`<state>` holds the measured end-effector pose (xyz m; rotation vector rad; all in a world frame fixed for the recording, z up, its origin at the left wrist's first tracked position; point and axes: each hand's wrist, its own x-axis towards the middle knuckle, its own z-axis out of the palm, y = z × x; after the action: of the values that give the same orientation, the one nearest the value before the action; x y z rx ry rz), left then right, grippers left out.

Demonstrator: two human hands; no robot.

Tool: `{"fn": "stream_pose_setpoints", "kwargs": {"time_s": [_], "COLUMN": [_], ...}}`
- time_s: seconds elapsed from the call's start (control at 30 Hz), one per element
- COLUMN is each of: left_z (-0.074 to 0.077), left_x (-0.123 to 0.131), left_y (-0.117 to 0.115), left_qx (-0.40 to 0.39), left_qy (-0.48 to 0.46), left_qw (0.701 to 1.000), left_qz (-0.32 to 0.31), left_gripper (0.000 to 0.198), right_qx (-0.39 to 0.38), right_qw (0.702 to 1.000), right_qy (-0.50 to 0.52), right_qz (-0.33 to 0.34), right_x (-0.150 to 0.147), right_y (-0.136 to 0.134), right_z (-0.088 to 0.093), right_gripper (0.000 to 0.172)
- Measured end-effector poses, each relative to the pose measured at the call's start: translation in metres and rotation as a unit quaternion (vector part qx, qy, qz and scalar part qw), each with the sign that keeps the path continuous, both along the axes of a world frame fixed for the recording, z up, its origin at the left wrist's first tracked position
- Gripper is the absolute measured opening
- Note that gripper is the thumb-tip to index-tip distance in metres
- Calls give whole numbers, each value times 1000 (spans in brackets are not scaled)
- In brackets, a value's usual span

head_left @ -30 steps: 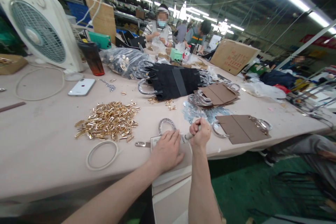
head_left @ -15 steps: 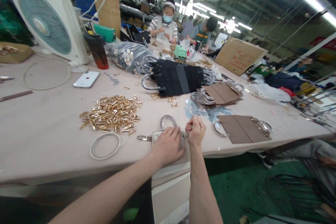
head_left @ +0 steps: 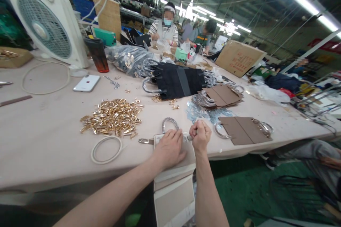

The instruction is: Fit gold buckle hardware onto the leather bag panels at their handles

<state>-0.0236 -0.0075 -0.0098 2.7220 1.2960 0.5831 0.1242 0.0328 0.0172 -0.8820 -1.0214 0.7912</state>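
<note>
My left hand (head_left: 170, 147) lies flat with fingers stretched on a pale bag piece (head_left: 173, 202) that hangs over the table edge. A wrapped loop handle (head_left: 170, 124) stands out beyond its far edge, and a short strap with a metal buckle (head_left: 146, 141) sticks out to the left. My right hand (head_left: 200, 134) is closed in a fist just right of the left hand. A small greyish end pokes out of the fist toward the bag piece; most of what it grips is hidden.
Gold metal fittings (head_left: 113, 117) lie heaped on the left, behind a tape roll (head_left: 106, 150). Brown bag panels (head_left: 246, 130) lie at the right, black ones (head_left: 178, 79) behind. A phone (head_left: 86, 83), tumbler (head_left: 97, 55) and fan (head_left: 44, 25) stand farther left. Co-workers sit across the table.
My right fist has shifted slightly right, away from my left hand, showing more of the small end in it. My left hand stays on the bag piece.
</note>
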Motion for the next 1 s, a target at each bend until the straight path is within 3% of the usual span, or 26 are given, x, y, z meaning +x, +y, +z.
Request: {"fn": "stream_pose_setpoints", "kwargs": {"time_s": [0.1, 0.23, 0.3, 0.5, 0.57, 0.63, 0.77, 1.0], "left_z": [-1, 1, 3, 4, 0, -5, -10, -14], "left_x": [1, 3, 0, -27, -36, -40, -40, -39], "left_y": [0, -1, -4, -12, -10, -8, -5, -1], "left_qx": [5, 9, 20, 2, -18, -28, -28, -18], "left_qy": [3, 6, -1, -109, -151, -180, -200, -215], "left_qw": [1000, 1000, 1000, 992, 987, 982, 978, 975], "left_qz": [-2, 1, 3, 61, 53, 42, 43, 44], "left_gripper": [66, 66, 67, 58, 47, 41, 39, 21], "right_qx": [48, -30, -35, 83, 113, 114, 89, 79], "right_qw": [998, 999, 999, 974, 967, 970, 980, 988], "right_qy": [20, -32, 9, 192, 204, 200, 180, 135], "right_qz": [-29, 18, 18, -83, -103, -81, -11, -5], "right_x": [-3, -10, -6, 38, 42, 31, -10, -43], "right_y": [-1, 1, 0, -25, -36, -43, -45, -38], "right_z": [1, -9, -10, 25, 36, 41, 27, -4], "right_gripper": [43, 47, 46, 39, 40, 42, 41, 39]}}
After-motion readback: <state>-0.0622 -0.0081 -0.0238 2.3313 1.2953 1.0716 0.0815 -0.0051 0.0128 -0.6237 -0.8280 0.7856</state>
